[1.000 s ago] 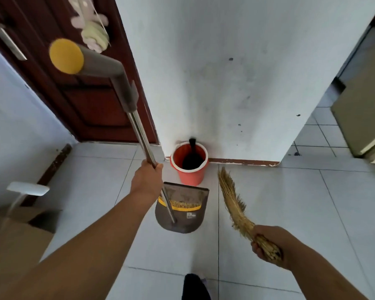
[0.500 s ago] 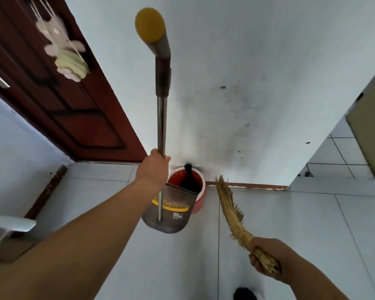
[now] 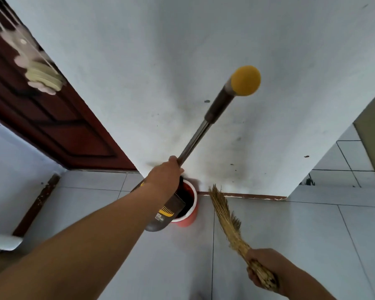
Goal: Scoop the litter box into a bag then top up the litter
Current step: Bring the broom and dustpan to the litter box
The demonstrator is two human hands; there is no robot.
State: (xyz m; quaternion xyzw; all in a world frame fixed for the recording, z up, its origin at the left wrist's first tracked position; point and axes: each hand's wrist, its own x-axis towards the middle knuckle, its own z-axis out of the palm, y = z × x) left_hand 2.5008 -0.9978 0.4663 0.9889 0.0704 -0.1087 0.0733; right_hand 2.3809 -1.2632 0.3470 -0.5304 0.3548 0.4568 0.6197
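Observation:
My left hand (image 3: 166, 175) grips the steel shaft of a long-handled dustpan (image 3: 168, 210). Its yellow-capped handle (image 3: 245, 81) leans up to the right. The dark pan with a yellow comb is tilted over the mouth of a red bucket (image 3: 189, 217) that stands on the floor against the white wall. My right hand (image 3: 263, 268) holds a straw hand broom (image 3: 227, 221) by its bound end, bristles pointing up toward the wall's base, to the right of the bucket. No litter box, bag or litter is in view.
A white wall (image 3: 182, 61) fills the middle. At the left is a dark brown door (image 3: 59, 126) with a pale plush ornament (image 3: 39, 72) hanging on it. A white object (image 3: 2, 242) sits at the left edge. Pale floor tiles (image 3: 290, 234) spread around.
My left hand swung the dustpan handle from leaning left to leaning right and moved the pan from beside the bucket to over its mouth. The broom hand barely moved.

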